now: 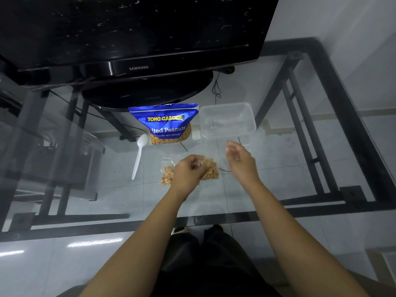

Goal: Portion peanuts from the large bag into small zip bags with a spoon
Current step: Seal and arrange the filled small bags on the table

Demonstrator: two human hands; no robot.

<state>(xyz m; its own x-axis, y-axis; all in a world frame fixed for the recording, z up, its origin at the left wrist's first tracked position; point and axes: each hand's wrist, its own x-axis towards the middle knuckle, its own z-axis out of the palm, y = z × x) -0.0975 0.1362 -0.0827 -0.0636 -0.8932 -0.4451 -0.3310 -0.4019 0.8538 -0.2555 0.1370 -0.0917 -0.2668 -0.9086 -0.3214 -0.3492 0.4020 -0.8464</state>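
Note:
A blue bag of salted peanuts stands upright at the back of the glass table. A white plastic spoon lies to its left, bowl toward the bag. Two small clear zip bags with peanuts lie in front: one left of my left hand, the other under its fingers. My left hand has curled fingers pinching the top of that second bag. My right hand hovers to the right, fingers relaxed and holding nothing.
A clear plastic container sits right of the large bag. A black Samsung monitor on a round stand fills the back of the table. Thin black cables run under the glass. The black metal table frame edges the right side.

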